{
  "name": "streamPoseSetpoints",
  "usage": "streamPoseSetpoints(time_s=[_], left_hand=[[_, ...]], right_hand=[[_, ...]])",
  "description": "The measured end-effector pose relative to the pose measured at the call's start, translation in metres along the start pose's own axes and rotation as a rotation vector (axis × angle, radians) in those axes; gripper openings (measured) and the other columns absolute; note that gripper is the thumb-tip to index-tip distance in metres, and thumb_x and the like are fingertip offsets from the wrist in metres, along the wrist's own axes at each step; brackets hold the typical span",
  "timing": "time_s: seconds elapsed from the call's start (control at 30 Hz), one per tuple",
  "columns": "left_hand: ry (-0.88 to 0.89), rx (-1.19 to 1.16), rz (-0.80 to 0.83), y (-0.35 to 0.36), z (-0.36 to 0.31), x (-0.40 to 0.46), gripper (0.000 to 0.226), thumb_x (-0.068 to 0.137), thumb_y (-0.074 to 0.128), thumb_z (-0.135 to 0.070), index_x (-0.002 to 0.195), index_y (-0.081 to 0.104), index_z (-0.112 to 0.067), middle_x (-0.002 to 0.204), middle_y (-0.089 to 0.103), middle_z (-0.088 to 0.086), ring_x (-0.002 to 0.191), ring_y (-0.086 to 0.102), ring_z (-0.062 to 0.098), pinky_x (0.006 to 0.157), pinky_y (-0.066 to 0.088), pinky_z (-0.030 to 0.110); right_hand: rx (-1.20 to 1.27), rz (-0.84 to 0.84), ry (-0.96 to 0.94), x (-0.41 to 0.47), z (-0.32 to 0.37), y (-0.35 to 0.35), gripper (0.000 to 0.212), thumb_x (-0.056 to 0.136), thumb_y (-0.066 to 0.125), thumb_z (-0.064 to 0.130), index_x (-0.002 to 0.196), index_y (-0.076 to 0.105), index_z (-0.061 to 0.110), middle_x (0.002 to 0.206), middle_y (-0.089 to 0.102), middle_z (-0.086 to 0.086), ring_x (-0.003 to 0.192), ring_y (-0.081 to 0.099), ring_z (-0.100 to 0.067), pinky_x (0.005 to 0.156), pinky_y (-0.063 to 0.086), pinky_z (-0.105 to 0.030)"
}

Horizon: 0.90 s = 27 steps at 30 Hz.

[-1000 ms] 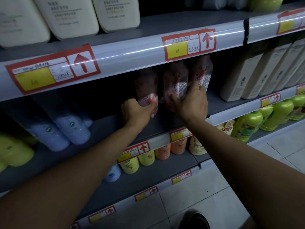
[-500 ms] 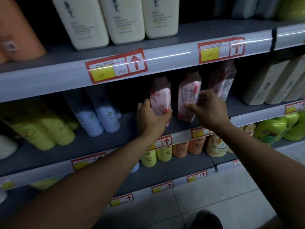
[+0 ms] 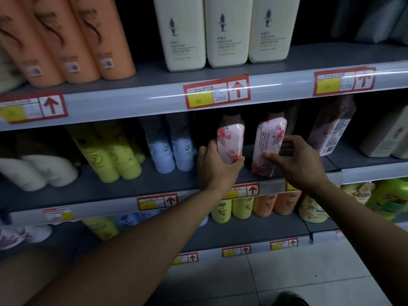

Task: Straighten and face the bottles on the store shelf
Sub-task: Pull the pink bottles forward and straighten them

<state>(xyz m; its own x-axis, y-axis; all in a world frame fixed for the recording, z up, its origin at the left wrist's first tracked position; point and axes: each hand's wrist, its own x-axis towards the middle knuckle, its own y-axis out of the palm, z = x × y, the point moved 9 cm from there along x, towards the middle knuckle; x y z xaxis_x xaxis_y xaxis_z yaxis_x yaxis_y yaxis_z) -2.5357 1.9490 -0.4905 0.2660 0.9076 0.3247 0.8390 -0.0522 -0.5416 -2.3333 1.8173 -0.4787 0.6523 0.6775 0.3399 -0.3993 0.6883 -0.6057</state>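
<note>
Three pink floral bottles stand on the middle shelf point(image 3: 154, 184). My left hand point(image 3: 215, 171) grips the base of the left floral bottle point(image 3: 230, 140), which leans slightly. The middle floral bottle point(image 3: 268, 144) shows its flowered front. My right hand point(image 3: 298, 162) sits just in front of it, thumb touching its lower part, fingers spread and curled beside it. A third floral bottle point(image 3: 331, 127) stands further right with its back label turned outward.
Pale blue bottles point(image 3: 170, 149) and yellow-green bottles point(image 3: 110, 155) stand left of my hands, beige packs point(image 3: 382, 138) to the right. Cream bottles point(image 3: 225, 32) and orange bottles point(image 3: 72, 40) fill the top shelf. Small bottles point(image 3: 265, 204) line the lower shelf above a tiled floor point(image 3: 287, 279).
The view has shifted left and up. The middle floral bottle now faces front and my right hand has loosened off it. My left hand stays on the left bottle.
</note>
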Motion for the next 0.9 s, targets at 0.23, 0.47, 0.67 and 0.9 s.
streamPoseSetpoints(time_s=[0.23, 0.47, 0.67, 0.9], left_hand=[[-0.023, -0.018, -0.04, -0.014, 0.012, 0.0, 0.061, 0.065, 0.085, -0.05, 0.111, 0.054, -0.024, 0.103, 0.046, -0.003, 0.091, 0.051, 0.015, 0.074, 0.046, 0.029], [-0.051, -0.026, -0.061, -0.014, 0.016, 0.005, 0.078, 0.059, 0.089, -0.053, 0.121, 0.052, -0.022, 0.114, 0.05, 0.001, 0.104, 0.057, 0.022, 0.082, 0.049, 0.033], [-0.037, -0.154, 0.055, -0.002, 0.025, 0.007, 0.075, 0.065, 0.082, -0.044, 0.126, 0.042, -0.026, 0.111, 0.062, -0.005, 0.093, 0.064, 0.013, 0.08, 0.058, 0.034], [0.028, -0.152, 0.15, 0.004, 0.032, 0.017, 0.071, 0.072, 0.082, -0.034, 0.13, 0.043, -0.021, 0.119, 0.064, -0.003, 0.103, 0.064, 0.013, 0.081, 0.054, 0.024]], right_hand=[[0.013, 0.047, -0.034, -0.004, 0.009, 0.01, 0.055, 0.08, 0.082, 0.044, 0.122, 0.059, 0.018, 0.111, 0.071, 0.008, 0.1, 0.066, -0.006, 0.084, 0.051, -0.022], [0.04, 0.085, -0.08, -0.009, 0.021, 0.017, 0.05, 0.085, 0.078, 0.039, 0.127, 0.06, 0.02, 0.114, 0.071, 0.011, 0.105, 0.065, -0.003, 0.094, 0.051, -0.026], [0.034, 0.083, -0.088, -0.01, 0.022, 0.016, 0.051, 0.087, 0.077, 0.038, 0.132, 0.059, 0.021, 0.116, 0.071, 0.01, 0.107, 0.064, -0.002, 0.096, 0.051, -0.025], [0.03, 0.081, -0.056, -0.007, 0.02, 0.026, 0.069, 0.076, 0.085, 0.042, 0.134, 0.054, 0.019, 0.117, 0.063, 0.009, 0.103, 0.054, 0.0, 0.086, 0.045, -0.019]])
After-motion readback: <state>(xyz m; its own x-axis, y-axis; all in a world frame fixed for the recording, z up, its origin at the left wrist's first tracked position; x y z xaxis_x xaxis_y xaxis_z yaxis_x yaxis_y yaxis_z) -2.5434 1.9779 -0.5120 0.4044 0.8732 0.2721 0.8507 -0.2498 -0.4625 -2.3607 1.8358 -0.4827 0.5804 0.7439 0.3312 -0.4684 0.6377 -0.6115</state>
